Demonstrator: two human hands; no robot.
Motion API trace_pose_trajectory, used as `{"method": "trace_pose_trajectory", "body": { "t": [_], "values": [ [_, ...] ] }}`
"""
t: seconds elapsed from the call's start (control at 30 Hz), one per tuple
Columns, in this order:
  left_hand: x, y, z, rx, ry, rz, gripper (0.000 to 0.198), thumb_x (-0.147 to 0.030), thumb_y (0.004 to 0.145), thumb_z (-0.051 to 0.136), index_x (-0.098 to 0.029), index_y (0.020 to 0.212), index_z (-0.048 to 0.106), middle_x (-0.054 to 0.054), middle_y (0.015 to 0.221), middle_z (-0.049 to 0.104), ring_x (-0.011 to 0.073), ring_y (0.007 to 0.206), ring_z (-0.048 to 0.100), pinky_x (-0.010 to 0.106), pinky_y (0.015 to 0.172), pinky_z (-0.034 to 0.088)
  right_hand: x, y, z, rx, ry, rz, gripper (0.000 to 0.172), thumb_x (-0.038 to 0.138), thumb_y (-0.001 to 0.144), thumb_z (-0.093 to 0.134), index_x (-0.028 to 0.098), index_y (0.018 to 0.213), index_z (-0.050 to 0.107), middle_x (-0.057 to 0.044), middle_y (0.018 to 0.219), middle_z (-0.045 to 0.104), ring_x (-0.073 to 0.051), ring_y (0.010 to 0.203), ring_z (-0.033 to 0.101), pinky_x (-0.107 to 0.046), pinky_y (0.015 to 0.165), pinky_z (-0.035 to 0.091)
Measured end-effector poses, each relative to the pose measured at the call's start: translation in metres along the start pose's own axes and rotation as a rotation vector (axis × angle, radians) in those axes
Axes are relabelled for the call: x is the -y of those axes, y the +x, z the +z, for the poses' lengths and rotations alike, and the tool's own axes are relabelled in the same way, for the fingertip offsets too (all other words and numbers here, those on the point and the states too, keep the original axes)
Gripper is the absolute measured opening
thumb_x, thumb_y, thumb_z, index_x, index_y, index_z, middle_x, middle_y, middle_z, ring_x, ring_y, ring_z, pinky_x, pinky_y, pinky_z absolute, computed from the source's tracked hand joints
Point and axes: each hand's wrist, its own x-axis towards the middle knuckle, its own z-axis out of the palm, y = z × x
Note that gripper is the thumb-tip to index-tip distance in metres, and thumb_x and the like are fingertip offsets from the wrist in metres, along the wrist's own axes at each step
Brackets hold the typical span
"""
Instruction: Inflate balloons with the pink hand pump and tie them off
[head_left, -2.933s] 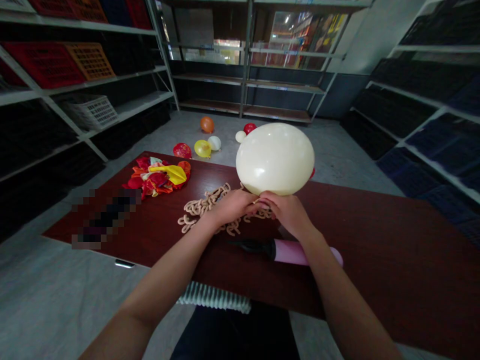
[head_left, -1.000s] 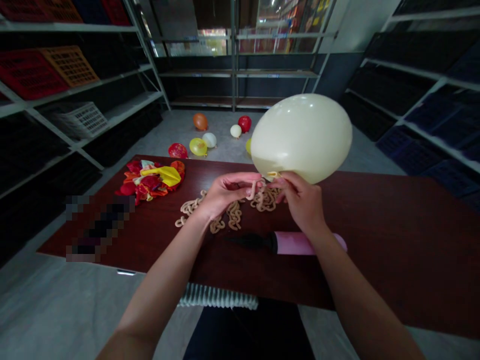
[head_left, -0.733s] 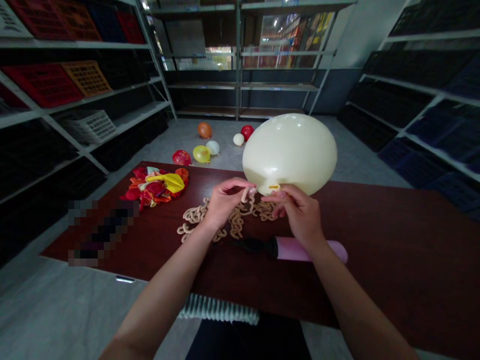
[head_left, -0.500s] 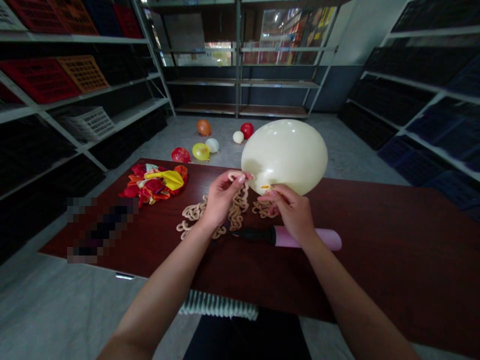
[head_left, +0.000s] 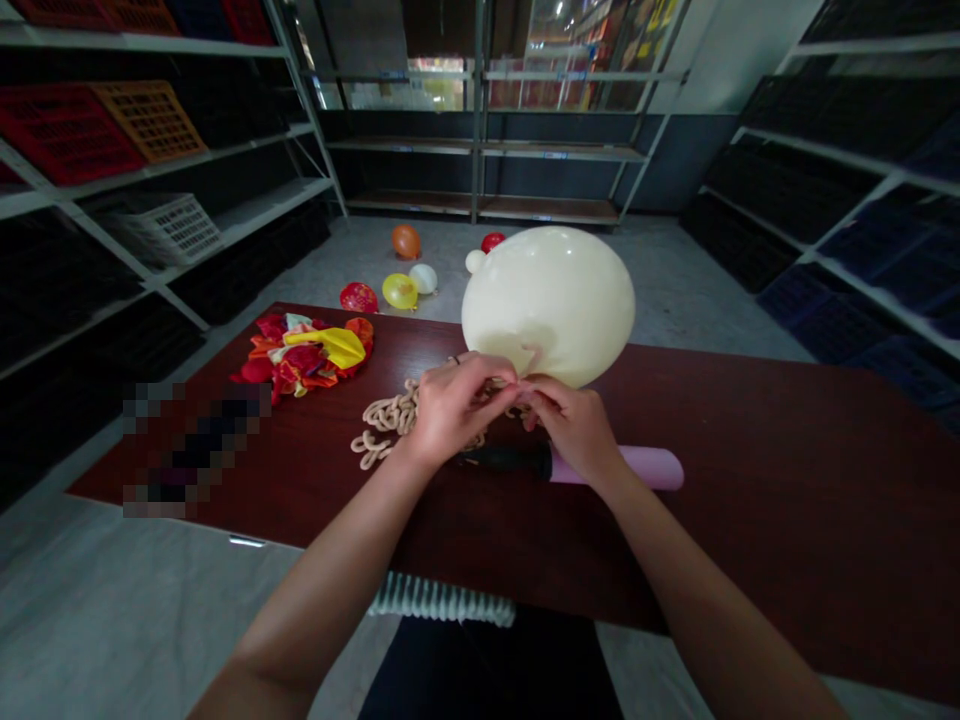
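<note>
A large inflated cream balloon (head_left: 547, 305) sits above the table, its neck low against my fingertips. My left hand (head_left: 457, 415) and my right hand (head_left: 574, 435) meet at that neck, and both pinch it. A pale tan chain of small twisted balloon links (head_left: 386, 415) lies under and left of my left hand. Whether my left fingers also hold a link is hidden. Close below my right wrist lies a pink and black hand pump (head_left: 607, 465).
The dark red table (head_left: 750, 520) holds a heap of deflated colourful balloons (head_left: 304, 358) and a pixelated patch at left. Several inflated balloons lie on the grey floor beyond. Metal shelves with crates line both sides.
My hands have closed together at the balloon's neck, and the link my left hand held up no longer shows. The balloon has shifted slightly left.
</note>
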Motion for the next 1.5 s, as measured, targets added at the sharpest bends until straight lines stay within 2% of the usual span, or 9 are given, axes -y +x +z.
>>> {"method": "trace_pose_trajectory", "body": {
  "t": [0.2,0.33,0.5,0.67,1.0,1.23,1.33,1.43,1.5],
  "values": [
    [0.002,-0.001,0.005,0.104,-0.05,0.106,0.015,-0.018,0.089,0.07,-0.019,0.096,0.057,0.002,0.081,0.067,0.0144,0.074,0.064,0.026,0.068,0.05,-0.004,0.0,0.005,0.059,-0.259,-0.116,0.029,0.021,0.088,0.054,0.024,0.063,0.069,0.001,0.058,0.069,-0.018,0.059,0.066,-0.031,0.068,0.049],
    [0.003,0.001,0.004,0.183,-0.116,0.093,0.011,-0.018,0.091,0.068,-0.019,0.096,0.058,0.004,0.087,0.067,0.016,0.082,0.064,0.029,0.073,0.051,-0.003,0.002,0.004,0.097,-0.207,-0.125,0.031,0.02,0.087,0.056,0.024,0.058,0.065,0.001,0.057,0.068,-0.017,0.062,0.067,-0.031,0.071,0.05],
    [0.005,0.009,-0.001,0.142,-0.198,0.057,0.014,-0.021,0.087,0.073,-0.018,0.097,0.065,0.006,0.094,0.069,0.0175,0.091,0.066,0.033,0.083,0.054,-0.001,0.002,0.0,0.15,0.187,-0.018,0.026,0.037,0.092,0.054,0.022,0.081,0.073,0.002,0.06,0.069,-0.013,0.052,0.063,-0.026,0.058,0.05],
    [0.006,0.012,-0.003,0.204,-0.194,0.054,0.027,-0.026,0.083,0.078,-0.019,0.108,0.071,0.01,0.108,0.069,0.0208,0.103,0.065,0.038,0.091,0.054,-0.005,0.003,0.0,0.164,0.453,0.126,0.028,0.046,0.086,0.063,0.022,0.094,0.073,0.003,0.057,0.066,-0.012,0.051,0.063,-0.025,0.052,0.05],
    [0.003,0.009,0.002,0.189,-0.283,-0.059,0.023,-0.013,0.089,0.069,-0.021,0.11,0.075,0.008,0.103,0.072,0.0178,0.098,0.067,0.033,0.085,0.057,0.0,0.005,-0.003,0.096,0.661,0.115,0.034,0.054,0.082,0.069,0.019,0.079,0.069,0.002,0.056,0.064,-0.012,0.046,0.061,-0.025,0.046,0.05],
    [-0.012,0.003,-0.003,0.085,-0.199,0.072,0.022,-0.011,0.091,0.066,-0.019,0.11,0.073,0.007,0.097,0.071,0.0169,0.09,0.067,0.03,0.079,0.056,0.012,0.003,-0.006,0.129,0.668,0.137,0.038,0.056,0.077,0.073,0.019,0.087,0.072,-0.002,0.064,0.07,-0.013,0.044,0.061,-0.026,0.042,0.049],
    [-0.016,0.004,-0.004,0.073,-0.216,0.096,0.023,-0.009,0.09,0.066,-0.019,0.11,0.072,0.007,0.095,0.071,0.0171,0.089,0.066,0.03,0.079,0.056,0.016,0.002,-0.009,0.158,0.669,0.125,0.041,0.055,0.077,0.074,0.023,0.104,0.074,0.0,0.069,0.071,-0.013,0.046,0.063,-0.025,0.04,0.048],
    [-0.015,0.006,-0.004,0.073,-0.204,0.053,0.018,-0.009,0.09,0.067,-0.018,0.105,0.073,0.007,0.094,0.07,0.0167,0.089,0.066,0.03,0.08,0.055,0.015,0.0,-0.01,0.247,0.735,0.122,0.059,0.052,0.08,0.073,0.03,0.133,0.061,0.002,0.072,0.072,-0.015,0.055,0.068,-0.024,0.041,0.049],
    [-0.013,0.007,-0.003,0.075,-0.191,0.034,0.015,-0.01,0.09,0.067,-0.017,0.101,0.073,0.007,0.093,0.07,0.0165,0.089,0.066,0.03,0.08,0.055,0.011,-0.002,-0.008,0.289,0.799,0.113,0.062,0.05,0.082,0.072,0.032,0.139,0.056,0.003,0.067,0.07,-0.014,0.054,0.066,-0.022,0.039,0.046]
  ]
}}
